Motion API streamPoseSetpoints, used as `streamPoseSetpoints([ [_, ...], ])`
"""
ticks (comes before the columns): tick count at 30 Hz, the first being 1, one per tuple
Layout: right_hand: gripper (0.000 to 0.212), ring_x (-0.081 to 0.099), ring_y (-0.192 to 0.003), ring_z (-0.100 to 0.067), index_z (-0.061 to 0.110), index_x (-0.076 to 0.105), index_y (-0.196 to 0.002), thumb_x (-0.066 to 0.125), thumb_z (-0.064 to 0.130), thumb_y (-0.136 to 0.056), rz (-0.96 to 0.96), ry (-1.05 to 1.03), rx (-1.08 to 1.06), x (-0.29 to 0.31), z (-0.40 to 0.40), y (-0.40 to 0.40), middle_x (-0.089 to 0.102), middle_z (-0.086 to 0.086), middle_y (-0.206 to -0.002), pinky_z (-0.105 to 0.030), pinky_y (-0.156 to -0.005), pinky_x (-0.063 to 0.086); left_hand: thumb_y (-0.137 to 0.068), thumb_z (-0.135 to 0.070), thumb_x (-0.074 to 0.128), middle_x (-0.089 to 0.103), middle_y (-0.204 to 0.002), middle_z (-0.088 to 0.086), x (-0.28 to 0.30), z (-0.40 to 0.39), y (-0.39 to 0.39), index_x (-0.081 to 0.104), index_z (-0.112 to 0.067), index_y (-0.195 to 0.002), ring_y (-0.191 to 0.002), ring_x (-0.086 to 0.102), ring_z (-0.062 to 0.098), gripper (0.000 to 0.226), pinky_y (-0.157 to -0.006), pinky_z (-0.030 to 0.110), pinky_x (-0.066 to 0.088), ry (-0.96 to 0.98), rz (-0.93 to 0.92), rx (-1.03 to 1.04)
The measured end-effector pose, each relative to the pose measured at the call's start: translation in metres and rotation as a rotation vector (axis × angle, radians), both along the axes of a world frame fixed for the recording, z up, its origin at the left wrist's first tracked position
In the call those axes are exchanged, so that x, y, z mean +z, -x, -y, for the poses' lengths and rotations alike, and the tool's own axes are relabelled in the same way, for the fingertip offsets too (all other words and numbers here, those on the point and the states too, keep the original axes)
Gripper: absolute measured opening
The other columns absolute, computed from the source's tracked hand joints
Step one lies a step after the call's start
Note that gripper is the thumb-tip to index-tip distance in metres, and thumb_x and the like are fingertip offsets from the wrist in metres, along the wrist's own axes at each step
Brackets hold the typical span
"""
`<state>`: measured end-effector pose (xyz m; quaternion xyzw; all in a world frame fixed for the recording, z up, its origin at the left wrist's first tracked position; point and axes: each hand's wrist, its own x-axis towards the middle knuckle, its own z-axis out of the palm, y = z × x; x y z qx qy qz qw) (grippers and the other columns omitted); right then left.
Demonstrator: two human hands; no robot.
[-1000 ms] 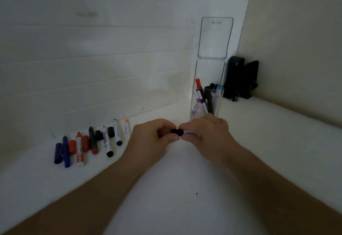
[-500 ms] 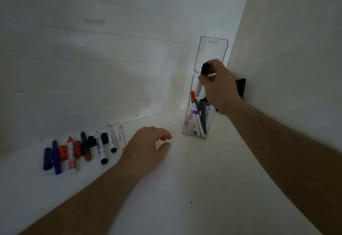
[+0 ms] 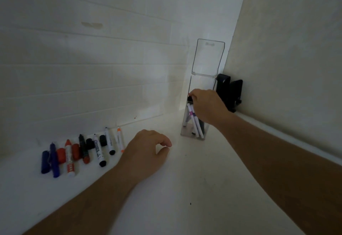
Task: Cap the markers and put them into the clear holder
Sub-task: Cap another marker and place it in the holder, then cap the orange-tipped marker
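The clear holder (image 3: 202,85) stands near the corner with its hinged lid (image 3: 207,57) tipped up. Several capped markers (image 3: 196,125) lean inside it. My right hand (image 3: 206,105) is at the holder's opening, its fingertips pinching the black cap of a white marker (image 3: 190,99) that points down into the holder. My left hand (image 3: 146,151) hovers low over the white table with loosely curled fingers and holds nothing. To its left lies a row of loose markers and caps (image 3: 81,151): blue, red, black and one thin orange marker (image 3: 120,139).
A black object (image 3: 229,91) stands in the corner right behind the holder. The white tiled wall (image 3: 92,68) runs along the back and a plain wall (image 3: 286,59) closes the right side. The white table (image 3: 185,188) spreads in front of me.
My hands parted after pressing the black cap onto the marker. The right hand lifted the marker over the holder and lowered it into the opening. The left hand stayed low over the table.
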<state>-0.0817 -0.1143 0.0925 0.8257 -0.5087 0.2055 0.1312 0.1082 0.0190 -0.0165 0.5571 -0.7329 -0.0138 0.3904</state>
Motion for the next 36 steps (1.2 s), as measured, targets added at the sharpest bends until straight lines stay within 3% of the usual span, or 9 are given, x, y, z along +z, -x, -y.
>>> streamPoseSetpoints([
  [5, 0.025, 0.054, -0.095, -0.025, 0.011, 0.073, -0.109, 0.058, 0.006, -0.090, 0.132, 0.402, 0.279, -0.014, -0.028, -0.014, 0.064, -0.008, -0.104, -0.030, -0.083, 0.043, -0.080, -0.038, 0.060, 0.070, -0.077, -0.016, 0.020, -0.016, -0.002, 0.074, -0.030, -0.080, -0.076, 0.061, 0.003, 0.017, -0.077, 0.031, 0.052, -0.061, 0.113, -0.163],
  [10, 0.030, 0.058, -0.095, -0.017, 0.016, 0.068, -0.123, 0.057, 0.015, -0.095, 0.235, -0.114, 0.446, -0.060, -0.066, -0.070, 0.063, -0.004, -0.112, -0.029, -0.088, 0.046, -0.076, -0.038, 0.048, 0.054, -0.055, -0.001, 0.056, -0.026, -0.046, 0.057, -0.015, -0.061, -0.057, 0.054, 0.018, 0.028, -0.056, 0.032, 0.045, 0.091, 0.039, 0.219],
  [15, 0.034, 0.058, -0.099, -0.023, 0.025, 0.063, -0.131, 0.052, 0.030, -0.100, 0.198, -0.352, 0.530, -0.092, -0.081, -0.121, 0.059, -0.009, -0.113, -0.029, -0.090, 0.044, -0.090, -0.037, 0.047, 0.062, -0.060, -0.003, 0.062, -0.027, -0.097, 0.069, -0.023, -0.076, -0.046, 0.060, 0.021, 0.030, -0.051, 0.035, 0.056, -0.032, -0.075, 0.637],
  [19, 0.028, 0.056, -0.087, -0.026, 0.026, 0.070, -0.116, 0.047, 0.031, -0.100, 0.091, -0.290, 0.531, -0.096, -0.088, -0.134, 0.053, -0.006, -0.093, -0.034, -0.075, 0.046, -0.083, -0.034, 0.051, 0.073, -0.091, -0.004, 0.039, -0.013, -0.106, 0.076, -0.036, -0.099, -0.082, 0.065, 0.031, 0.030, -0.071, 0.042, 0.060, -0.232, 0.027, 0.603],
  [22, 0.026, 0.056, -0.086, -0.027, 0.019, 0.072, -0.105, 0.049, 0.030, -0.099, 0.040, -0.224, 0.488, -0.095, -0.086, -0.128, 0.046, -0.003, -0.087, -0.032, -0.069, 0.039, -0.084, -0.034, 0.053, 0.069, -0.108, -0.001, 0.030, -0.006, -0.101, 0.076, -0.037, -0.104, -0.106, 0.053, 0.030, 0.031, -0.088, 0.040, 0.047, -0.288, 0.210, 0.631],
  [25, 0.027, 0.058, -0.088, -0.032, 0.017, 0.061, -0.090, 0.050, 0.041, -0.097, 0.015, -0.215, 0.389, -0.094, -0.082, -0.118, 0.042, -0.004, -0.087, -0.033, -0.068, 0.038, -0.082, -0.037, 0.051, 0.063, -0.104, -0.001, 0.028, -0.003, -0.090, 0.076, -0.035, -0.095, -0.105, 0.043, 0.028, 0.028, -0.084, 0.041, 0.033, -0.351, 0.290, 0.678],
  [29, 0.041, 0.052, -0.103, -0.031, 0.041, 0.051, -0.131, 0.046, 0.059, -0.094, 0.072, -0.292, 0.372, -0.096, -0.089, -0.115, 0.046, -0.006, -0.109, -0.042, -0.084, 0.050, -0.081, -0.039, 0.050, 0.061, -0.104, 0.000, 0.030, 0.000, -0.079, 0.074, -0.031, -0.100, -0.105, 0.041, 0.029, 0.032, -0.087, 0.045, 0.033, -0.388, 0.372, 0.709],
  [31, 0.042, 0.045, -0.108, -0.031, 0.049, 0.048, -0.136, 0.043, 0.060, -0.096, 0.041, -0.358, 0.374, -0.098, -0.092, -0.120, 0.044, -0.004, -0.110, -0.046, -0.089, 0.049, -0.081, -0.034, 0.051, 0.061, -0.103, -0.002, 0.031, 0.002, -0.074, 0.074, -0.033, -0.100, -0.104, 0.041, 0.028, 0.030, -0.086, 0.044, 0.031, -0.403, 0.419, 0.711],
  [36, 0.037, 0.046, -0.110, -0.033, 0.031, 0.054, -0.129, 0.043, 0.046, -0.097, 0.009, -0.329, 0.364, -0.095, -0.093, -0.122, 0.050, -0.008, -0.116, -0.046, -0.088, 0.047, -0.089, -0.033, 0.052, 0.062, -0.097, -0.010, 0.029, -0.002, -0.075, 0.073, -0.041, -0.093, -0.105, 0.040, 0.025, 0.023, -0.083, 0.041, 0.024, -0.390, 0.391, 0.661],
])
